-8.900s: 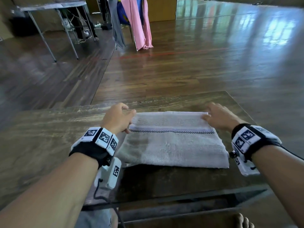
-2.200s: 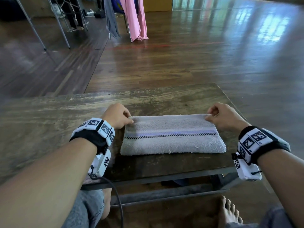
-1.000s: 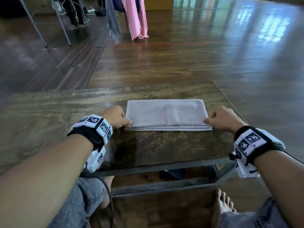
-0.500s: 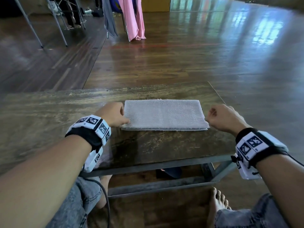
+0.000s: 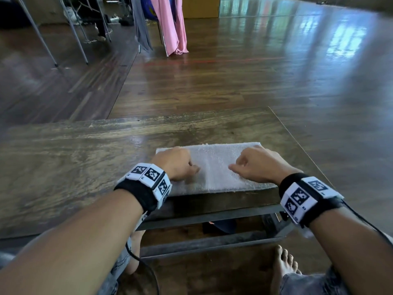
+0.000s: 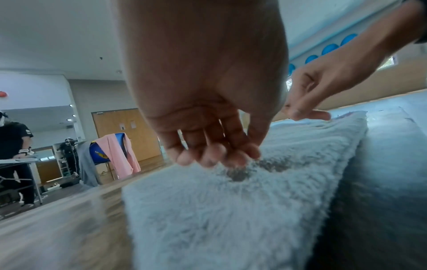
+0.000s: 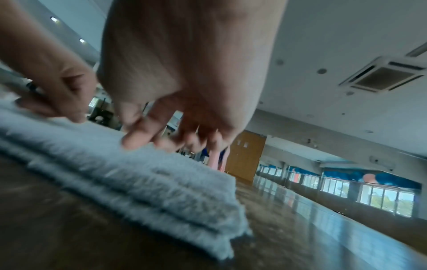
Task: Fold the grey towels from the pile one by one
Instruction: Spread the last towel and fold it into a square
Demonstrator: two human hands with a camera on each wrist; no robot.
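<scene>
A grey towel [image 5: 214,167], folded into a narrow thick rectangle, lies on the wooden table [image 5: 85,158] near its front right corner. My left hand [image 5: 178,165] rests on the towel's left part, fingers loosely curled with the tips down on the pile [image 6: 231,210]. My right hand [image 5: 257,165] rests on the right part in the same way, forefinger pointing left. In the left wrist view the left fingertips [image 6: 215,157] touch the terry surface. In the right wrist view the stacked layers of the towel [image 7: 138,182] show under the right fingertips [image 7: 136,140]. Neither hand holds a fold.
The table's right edge [image 5: 297,141] runs close to the towel. A pink cloth [image 5: 172,24] and a grey cloth [image 5: 140,28] hang at the back of the room. Folding table legs [image 5: 72,28] stand far left. My bare foot [image 5: 285,265] is under the table.
Both hands have moved from the towel's ends inward onto its top. Before that the towel was folded from a wider striped shape into this narrow one.
</scene>
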